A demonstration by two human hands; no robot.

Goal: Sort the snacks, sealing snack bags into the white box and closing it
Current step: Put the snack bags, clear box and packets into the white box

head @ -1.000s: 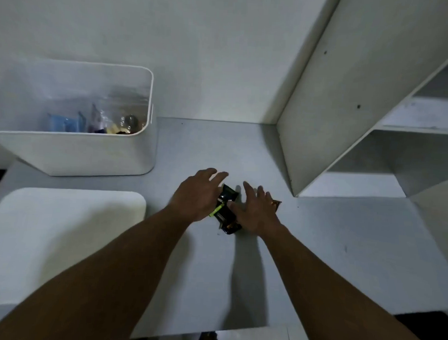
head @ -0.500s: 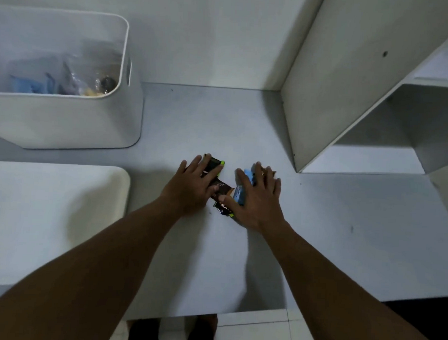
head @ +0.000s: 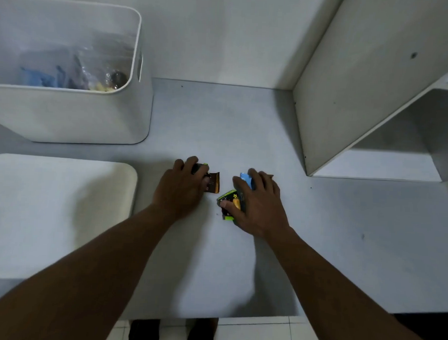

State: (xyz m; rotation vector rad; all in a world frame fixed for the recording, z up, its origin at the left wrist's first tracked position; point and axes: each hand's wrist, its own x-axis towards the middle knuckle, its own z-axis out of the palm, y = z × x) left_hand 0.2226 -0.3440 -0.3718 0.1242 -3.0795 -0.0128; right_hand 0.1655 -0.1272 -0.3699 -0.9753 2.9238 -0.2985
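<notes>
Small snack packets lie on the grey table. My left hand [head: 181,191] rests palm down on a dark brown packet [head: 213,182], with a green-tipped packet [head: 202,166] under its fingers. My right hand [head: 257,204] covers a green and black packet [head: 228,198] and a blue packet [head: 244,178]; an orange-brown edge [head: 270,176] shows beyond its fingers. The open white box [head: 74,114] stands at the back left with clear bags of snacks [head: 75,73] inside. Its white lid [head: 54,213] lies flat in front of it.
A white shelf unit [head: 349,98] stands at the right, its side panel reaching down onto the table [head: 245,124]. The table's front edge runs near the bottom, with floor tiles [head: 257,333] below.
My hands have drawn apart, splitting the packets into two groups: the left took the brown one leftward, the right kept the green and blue ones. The camera tilted down and closer.
</notes>
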